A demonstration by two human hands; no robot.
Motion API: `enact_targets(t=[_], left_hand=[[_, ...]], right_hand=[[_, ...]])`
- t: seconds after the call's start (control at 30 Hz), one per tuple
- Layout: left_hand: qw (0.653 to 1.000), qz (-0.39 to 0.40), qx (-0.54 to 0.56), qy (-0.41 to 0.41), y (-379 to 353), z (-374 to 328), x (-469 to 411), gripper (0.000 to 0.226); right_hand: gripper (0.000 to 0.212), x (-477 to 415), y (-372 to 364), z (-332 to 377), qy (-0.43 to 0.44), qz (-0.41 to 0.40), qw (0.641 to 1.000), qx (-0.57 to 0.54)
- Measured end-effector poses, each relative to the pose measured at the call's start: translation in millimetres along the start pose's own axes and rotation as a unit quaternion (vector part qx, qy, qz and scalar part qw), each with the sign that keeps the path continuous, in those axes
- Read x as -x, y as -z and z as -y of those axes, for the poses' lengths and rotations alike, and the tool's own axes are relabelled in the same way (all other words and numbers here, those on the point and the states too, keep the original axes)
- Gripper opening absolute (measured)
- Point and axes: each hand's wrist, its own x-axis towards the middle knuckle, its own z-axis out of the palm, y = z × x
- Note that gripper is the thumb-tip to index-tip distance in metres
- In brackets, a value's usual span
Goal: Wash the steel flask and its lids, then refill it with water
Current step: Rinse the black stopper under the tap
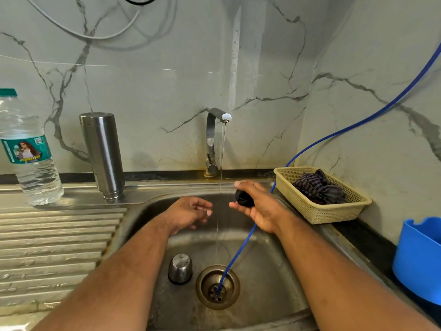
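Note:
The steel flask (103,155) stands upside down on the draining board at the sink's back left. Its steel outer lid (180,268) sits in the sink basin (269,283) beside the drain (217,286). My right hand (256,206) grips a small black inner lid (243,198) just right of the thin water stream falling from the tap (216,142). Just left of the stream, my left hand (191,212) holds nothing, with its fingers loosely curled and apart.
A plastic water bottle (28,149) stands at the far left of the ribbed draining board (55,247). A beige basket (327,211) with a dark cloth sits right of the sink. A blue tube (238,252) runs into the drain. A blue tub (420,259) is at the right edge.

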Motion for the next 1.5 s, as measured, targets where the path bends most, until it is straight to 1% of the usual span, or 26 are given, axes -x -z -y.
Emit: enact_targets(t=[0.07,0.17,0.3,0.37,0.4,0.47,0.53,0.57,0.63,0.73,0.8,0.87,0.9,1.0,1.03,1.07,1.1,1.13,1.17,1.2,1.23,1.27,1.3,1.33,1.4,1.5], left_hand=[[1.0,-0.008,-0.003,0.006,-1,0,-1,0.022],[1.0,-0.005,-0.003,0.012,-5,-5,-1,0.021],[1.0,0.006,0.002,0.001,-14,-16,4,0.032],[0.999,0.006,0.019,-0.031,-18,-24,5,0.038],[0.998,-0.001,0.029,-0.056,-21,-30,8,0.043],[0.992,-0.02,0.045,-0.117,-23,-43,11,0.056],[0.982,-0.004,0.034,-0.188,-24,-57,17,0.062],[0.977,0.014,0.008,-0.215,-25,-62,20,0.059],[0.969,0.033,-0.06,-0.235,-25,-67,23,0.05],[0.969,0.022,-0.104,-0.224,-20,-65,28,0.054],[0.968,0.019,-0.119,-0.222,-16,-64,33,0.058],[0.967,0.005,-0.129,-0.218,-14,-67,38,0.059],[0.966,-0.008,-0.129,-0.225,-13,-72,42,0.057],[0.969,-0.022,-0.057,-0.241,-3,-89,56,0.05],[0.971,-0.017,-0.042,-0.235,3,-91,63,0.048],[0.973,-0.011,-0.064,-0.223,10,-90,68,0.046],[0.971,-0.002,-0.131,-0.199,17,-85,72,0.045],[0.96,0.011,-0.231,-0.156,23,-76,77,0.046],[0.942,0.025,-0.318,-0.108,28,-64,82,0.048],[0.931,0.031,-0.356,-0.069,34,-52,87,0.052],[0.941,0.022,-0.334,-0.051,41,-42,90,0.055],[0.958,0.0,-0.283,-0.049,50,-35,94,0.055],[0.968,-0.033,-0.243,-0.052,61,-30,96,0.053],[0.969,-0.076,-0.231,-0.052,72,-27,95,0.05],[0.959,-0.159,-0.233,-0.037,98,-19,91,0.047],[0.94,-0.241,-0.241,0.004,128,-1,86,0.048]], right_hand=[[0.028,-3,-3,0,0.008,-0.009,1.0,0.015],[0.039,-6,-2,-3,0.009,0.008,1.0,-0.004],[0.04,-5,0,-1,-0.001,0.033,0.999,-0.011],[0.038,-4,0,0,-0.018,0.057,0.998,-0.017],[0.033,-4,0,0,-0.024,0.07,0.997,-0.019],[0.02,-4,-1,0,-0.024,0.077,0.996,-0.024],[0.015,-3,0,1,-0.018,0.079,0.996,-0.031],[0.017,-1,1,2,-0.017,0.092,0.995,-0.032],[0.022,3,3,4,-0.014,0.118,0.993,-0.017],[0.029,9,4,9,-0.02,0.122,0.992,0.023],[0.032,15,3,13,-0.031,0.141,0.988,0.056],[0.035,21,0,16,-0.037,0.171,0.981,0.084],[0.04,24,-1,17,-0.031,0.18,0.979,0.091],[0.064,26,-7,23,-0.003,0.208,0.971,0.121],[0.071,27,-10,23,-0.013,0.222,0.964,0.144],[0.076,28,-12,23,-0.033,0.231,0.956,0.181],[0.078,28,-15,21,-0.057,0.227,0.943,0.236],[0.079,28,-15,16,-0.075,0.211,0.923,0.311],[0.076,27,-14,10,-0.082,0.19,0.895,0.396],[0.07,27,-12,3,-0.08,0.174,0.862,0.47],[0.063,25,-9,-2,-0.074,0.166,0.835,0.519],[0.055,24,-7,-6,-0.07,0.165,0.82,0.543],[0.049,23,-7,-8,-0.066,0.166,0.814,0.552],[0.044,24,-8,-7,-0.059,0.167,0.81,0.559],[0.038,25,-15,-7,-0.045,0.172,0.798,0.576],[0.038,29,-27,-8,-0.026,0.199,0.77,0.606]])
